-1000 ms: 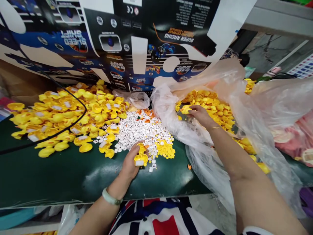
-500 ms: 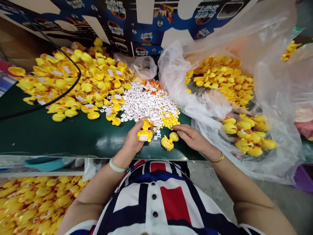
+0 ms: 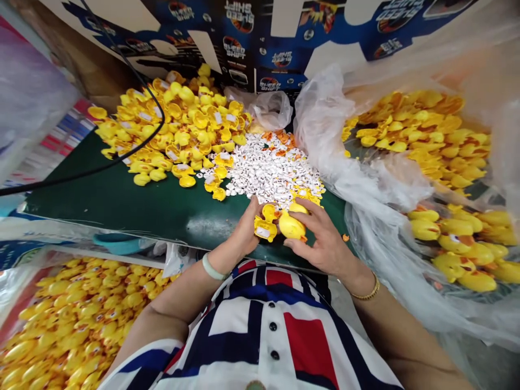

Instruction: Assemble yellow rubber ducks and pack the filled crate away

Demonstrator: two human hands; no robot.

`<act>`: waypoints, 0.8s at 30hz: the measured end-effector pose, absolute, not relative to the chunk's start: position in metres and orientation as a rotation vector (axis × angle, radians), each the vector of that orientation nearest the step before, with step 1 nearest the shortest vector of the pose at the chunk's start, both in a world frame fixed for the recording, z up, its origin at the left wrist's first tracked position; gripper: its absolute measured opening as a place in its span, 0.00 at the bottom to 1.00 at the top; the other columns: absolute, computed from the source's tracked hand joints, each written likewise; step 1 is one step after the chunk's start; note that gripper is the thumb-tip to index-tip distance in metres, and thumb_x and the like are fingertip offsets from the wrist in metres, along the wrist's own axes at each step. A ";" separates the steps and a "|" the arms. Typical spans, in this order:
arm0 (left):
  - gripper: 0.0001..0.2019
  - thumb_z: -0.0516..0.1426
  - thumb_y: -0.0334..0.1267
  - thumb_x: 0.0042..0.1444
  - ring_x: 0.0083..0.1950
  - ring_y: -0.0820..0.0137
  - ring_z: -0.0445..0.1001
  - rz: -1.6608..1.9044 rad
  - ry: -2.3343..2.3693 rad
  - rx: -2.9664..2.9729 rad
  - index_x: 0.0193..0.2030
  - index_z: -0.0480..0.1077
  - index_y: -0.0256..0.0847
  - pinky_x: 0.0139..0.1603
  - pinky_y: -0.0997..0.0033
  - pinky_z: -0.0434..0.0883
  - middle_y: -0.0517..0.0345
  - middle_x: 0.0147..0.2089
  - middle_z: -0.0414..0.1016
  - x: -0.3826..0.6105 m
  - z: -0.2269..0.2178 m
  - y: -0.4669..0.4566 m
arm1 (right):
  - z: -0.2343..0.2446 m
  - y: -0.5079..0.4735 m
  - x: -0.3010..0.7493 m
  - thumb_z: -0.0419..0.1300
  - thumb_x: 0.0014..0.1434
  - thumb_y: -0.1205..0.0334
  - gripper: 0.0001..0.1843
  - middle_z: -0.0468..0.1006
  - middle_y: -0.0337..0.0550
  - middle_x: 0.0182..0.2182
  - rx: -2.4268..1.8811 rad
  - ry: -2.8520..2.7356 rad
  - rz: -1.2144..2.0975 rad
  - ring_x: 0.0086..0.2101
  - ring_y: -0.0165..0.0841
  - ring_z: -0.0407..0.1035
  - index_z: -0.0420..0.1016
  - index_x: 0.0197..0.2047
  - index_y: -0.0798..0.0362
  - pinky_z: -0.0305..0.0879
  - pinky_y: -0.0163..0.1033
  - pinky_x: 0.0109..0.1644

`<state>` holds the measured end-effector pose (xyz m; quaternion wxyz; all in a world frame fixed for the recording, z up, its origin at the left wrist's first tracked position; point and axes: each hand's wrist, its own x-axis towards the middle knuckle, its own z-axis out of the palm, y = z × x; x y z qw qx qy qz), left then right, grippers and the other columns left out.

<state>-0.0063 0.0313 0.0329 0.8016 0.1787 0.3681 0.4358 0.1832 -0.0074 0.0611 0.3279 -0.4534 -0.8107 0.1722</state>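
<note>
My left hand (image 3: 246, 233) grips a yellow duck half with a white insert (image 3: 265, 226) at the near edge of the green table (image 3: 142, 203). My right hand (image 3: 320, 238) holds a second yellow duck half (image 3: 291, 223) right beside it, and the two pieces nearly touch. Just behind my hands lies a heap of small white parts (image 3: 268, 170) with a few small yellow pieces (image 3: 306, 194) and orange bits (image 3: 280, 138).
A pile of open yellow duck halves (image 3: 179, 127) covers the table's left back, crossed by a black cable (image 3: 122, 157). A clear plastic bag (image 3: 385, 179) at the right holds many yellow ducks. A printed carton (image 3: 260, 38) stands behind. Below left, a bin of ducks (image 3: 69, 325).
My right hand came out of the plastic bag, set a duck piece near the table edge, then picked it up and brought it against the piece in my left hand. The view tilted downward.
</note>
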 end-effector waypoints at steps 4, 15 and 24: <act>0.35 0.49 0.68 0.57 0.37 0.63 0.79 0.896 0.724 0.350 0.44 0.76 0.35 0.34 0.69 0.73 0.47 0.37 0.80 0.000 0.031 0.028 | 0.078 0.010 0.162 0.64 0.59 0.55 0.27 0.63 0.54 0.63 -0.990 -2.329 0.471 0.61 0.48 0.60 0.68 0.60 0.50 0.61 0.59 0.64; 0.33 0.49 0.66 0.59 0.36 0.64 0.78 0.935 0.764 0.270 0.45 0.76 0.33 0.35 0.68 0.74 0.47 0.38 0.80 -0.003 0.025 0.028 | 0.072 0.023 0.156 0.61 0.60 0.60 0.24 0.64 0.54 0.62 -0.926 -2.361 0.500 0.60 0.47 0.61 0.68 0.60 0.49 0.63 0.58 0.62; 0.30 0.49 0.63 0.61 0.36 0.65 0.79 1.005 0.831 0.252 0.42 0.75 0.35 0.34 0.70 0.73 0.50 0.35 0.79 0.002 0.030 0.025 | 0.064 0.023 0.153 0.62 0.59 0.60 0.25 0.64 0.55 0.61 -0.965 -2.449 0.497 0.60 0.48 0.60 0.68 0.59 0.51 0.61 0.59 0.63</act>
